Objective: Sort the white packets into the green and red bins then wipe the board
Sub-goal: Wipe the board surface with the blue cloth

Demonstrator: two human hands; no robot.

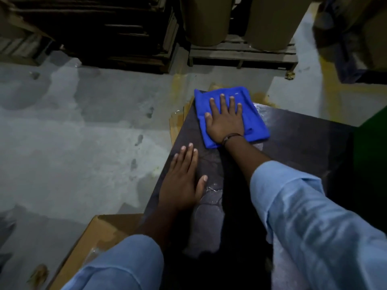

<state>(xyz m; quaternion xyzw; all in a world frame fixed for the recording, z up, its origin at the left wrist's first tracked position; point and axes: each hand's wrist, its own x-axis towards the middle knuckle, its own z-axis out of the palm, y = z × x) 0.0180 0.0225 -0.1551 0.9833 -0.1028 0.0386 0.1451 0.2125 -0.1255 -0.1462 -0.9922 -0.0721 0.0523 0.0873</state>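
Board: dark rectangular board (293, 147), streaked and scuffed, its far-left corner under a folded blue microfibre cloth (231, 116).
Right hand: right hand (225, 122) lies flat on the cloth, fingers spread and straight, pressing down.
Left hand: left hand (184, 181) rests flat near the board's left edge, fingers together, holding nothing.
Packets: none in view; a green bin (374, 143) shows at the right edge.
Technique: probably best to keep the palm flat and sweep overlapping passes towards the near edge.
Writing: none readable.
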